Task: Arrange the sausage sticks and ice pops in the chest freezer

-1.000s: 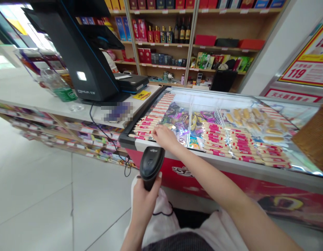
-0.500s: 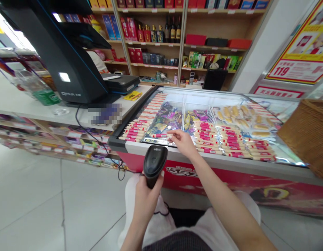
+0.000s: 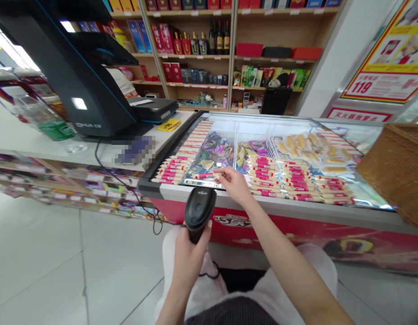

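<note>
My left hand (image 3: 191,246) is wrapped round the handle of a black barcode scanner (image 3: 200,210), its head pointing at the freezer's front edge. Between the fingertips of my right hand (image 3: 231,181) is one end of a wrapped sausage stick (image 3: 204,176) with a red label. The stick lies level just beyond the scanner, over the glass lid. Rows of like sausage sticks (image 3: 265,176) rest on the glass to the right of my right hand. Another stack of sausage sticks (image 3: 173,170) is at the left corner.
A chest freezer (image 3: 181,193) with a glass top spans the front. On the left counter (image 3: 94,155) stand a black checkout terminal (image 3: 90,99), a bottle (image 3: 55,128) and a yellow tag (image 3: 168,125). A wicker basket (image 3: 394,171) sits at the right. Stocked shelves (image 3: 195,56) line the back.
The view has shifted slightly. Both hands keep their grips, with the scanner and the sausage stick in nearly the same places.
</note>
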Available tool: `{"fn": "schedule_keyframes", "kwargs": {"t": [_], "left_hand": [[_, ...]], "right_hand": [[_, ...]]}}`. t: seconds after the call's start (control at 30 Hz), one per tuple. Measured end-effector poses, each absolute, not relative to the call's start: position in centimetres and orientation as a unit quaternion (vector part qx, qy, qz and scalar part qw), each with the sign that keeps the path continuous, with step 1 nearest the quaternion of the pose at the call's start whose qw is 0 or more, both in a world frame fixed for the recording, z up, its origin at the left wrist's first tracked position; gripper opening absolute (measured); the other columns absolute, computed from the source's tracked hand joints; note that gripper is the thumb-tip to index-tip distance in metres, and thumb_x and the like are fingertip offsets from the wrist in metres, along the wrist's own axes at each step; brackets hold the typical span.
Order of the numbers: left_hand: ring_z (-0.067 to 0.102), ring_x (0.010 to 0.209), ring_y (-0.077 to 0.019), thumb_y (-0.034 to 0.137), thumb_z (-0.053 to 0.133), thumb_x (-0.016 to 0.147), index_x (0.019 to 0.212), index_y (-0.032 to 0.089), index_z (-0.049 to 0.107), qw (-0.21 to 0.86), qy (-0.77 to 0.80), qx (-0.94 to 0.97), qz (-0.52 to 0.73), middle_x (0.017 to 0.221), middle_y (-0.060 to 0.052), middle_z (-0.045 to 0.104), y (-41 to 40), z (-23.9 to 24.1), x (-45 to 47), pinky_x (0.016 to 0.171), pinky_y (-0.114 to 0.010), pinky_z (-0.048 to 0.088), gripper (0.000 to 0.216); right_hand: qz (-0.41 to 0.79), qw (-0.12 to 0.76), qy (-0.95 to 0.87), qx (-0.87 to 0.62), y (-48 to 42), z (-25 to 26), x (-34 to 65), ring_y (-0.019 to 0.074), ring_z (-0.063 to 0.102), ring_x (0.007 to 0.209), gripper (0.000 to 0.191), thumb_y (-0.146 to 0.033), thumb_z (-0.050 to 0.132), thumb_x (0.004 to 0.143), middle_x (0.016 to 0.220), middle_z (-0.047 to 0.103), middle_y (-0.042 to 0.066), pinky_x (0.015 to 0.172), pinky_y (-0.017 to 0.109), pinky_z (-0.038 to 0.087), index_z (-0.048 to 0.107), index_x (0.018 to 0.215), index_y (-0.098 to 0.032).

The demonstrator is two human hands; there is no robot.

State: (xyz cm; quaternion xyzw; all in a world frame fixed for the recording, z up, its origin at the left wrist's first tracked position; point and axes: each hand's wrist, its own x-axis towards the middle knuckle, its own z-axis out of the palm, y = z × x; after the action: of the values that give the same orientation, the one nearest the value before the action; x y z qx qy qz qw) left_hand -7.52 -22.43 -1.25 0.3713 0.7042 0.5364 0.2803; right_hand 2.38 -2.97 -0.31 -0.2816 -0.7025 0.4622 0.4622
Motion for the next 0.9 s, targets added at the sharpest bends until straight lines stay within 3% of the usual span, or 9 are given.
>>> {"fn": "schedule_keyframes", "kwargs": {"t": [0.13, 0.3, 0.4, 0.5, 0.7, 0.9], "left_hand": [[0.055, 0.049, -0.0177, 0.060, 0.072, 0.076, 0.080, 0.016, 0.065, 0.272, 0.705, 0.371, 0.541, 0.059, -0.003, 0.064, -22.5, -2.0, -7.7, 0.047, -0.027, 0.042, 0.045], [0.057, 0.054, -0.0184, 0.060, 0.070, 0.078, 0.080, 0.016, 0.064, 0.272, 0.707, 0.388, 0.525, 0.062, -0.004, 0.065, -22.3, -3.2, -8.1, 0.050, -0.027, 0.043, 0.044], [0.059, 0.057, -0.0193, 0.060, 0.069, 0.080, 0.083, 0.015, 0.065, 0.270, 0.709, 0.402, 0.513, 0.064, -0.004, 0.066, -22.1, -3.2, -7.8, 0.052, -0.028, 0.044, 0.045], [0.056, 0.050, -0.0182, 0.060, 0.070, 0.078, 0.083, 0.015, 0.066, 0.266, 0.712, 0.402, 0.511, 0.059, -0.002, 0.064, -21.9, -2.5, -7.2, 0.049, -0.028, 0.041, 0.045], [0.056, 0.050, -0.0182, 0.056, 0.071, 0.079, 0.078, 0.017, 0.063, 0.279, 0.708, 0.392, 0.517, 0.054, 0.000, 0.061, -22.3, -1.3, -6.2, 0.051, -0.028, 0.040, 0.040], [0.057, 0.053, -0.0200, 0.059, 0.070, 0.078, 0.077, 0.017, 0.064, 0.279, 0.712, 0.381, 0.520, 0.056, -0.001, 0.062, -22.4, -1.6, -6.6, 0.051, -0.029, 0.040, 0.042]], "right_hand": [[0.352, 0.470, -0.752, -0.299, -3.7, 0.9, 4.1, 0.0176, 0.067, 0.090, 0.021, -0.023, 0.057, 0.093, 0.105, 0.069, 0.006, 0.082, 0.032, 0.057, 0.073, 0.106, -0.022], [0.165, 0.498, -0.766, -0.371, -1.9, 2.7, 11.2, 0.0217, 0.065, 0.105, 0.024, -0.021, 0.054, 0.095, 0.112, 0.072, 0.006, 0.090, 0.037, 0.053, 0.074, 0.108, -0.024], [0.101, 0.508, -0.740, -0.429, 0.8, 3.4, 15.5, 0.0222, 0.067, 0.096, 0.025, -0.022, 0.055, 0.092, 0.110, 0.073, 0.008, 0.087, 0.039, 0.054, 0.076, 0.107, -0.022], [0.085, 0.485, -0.728, -0.477, 3.4, 3.6, 18.0, 0.0226, 0.068, 0.090, 0.028, -0.018, 0.056, 0.087, 0.107, 0.076, 0.009, 0.087, 0.040, 0.054, 0.077, 0.105, -0.019], [0.108, 0.376, -0.764, -0.513, 5.7, 2.8, 18.8, 0.0261, 0.070, 0.100, 0.034, -0.011, 0.052, 0.081, 0.101, 0.078, 0.008, 0.098, 0.044, 0.050, 0.079, 0.100, -0.019], [0.059, 0.437, -0.771, -0.459, 4.8, 3.4, 14.7, 0.0256, 0.067, 0.105, 0.036, -0.007, 0.047, 0.085, 0.106, 0.076, 0.008, 0.101, 0.045, 0.047, 0.077, 0.101, -0.019]]}}
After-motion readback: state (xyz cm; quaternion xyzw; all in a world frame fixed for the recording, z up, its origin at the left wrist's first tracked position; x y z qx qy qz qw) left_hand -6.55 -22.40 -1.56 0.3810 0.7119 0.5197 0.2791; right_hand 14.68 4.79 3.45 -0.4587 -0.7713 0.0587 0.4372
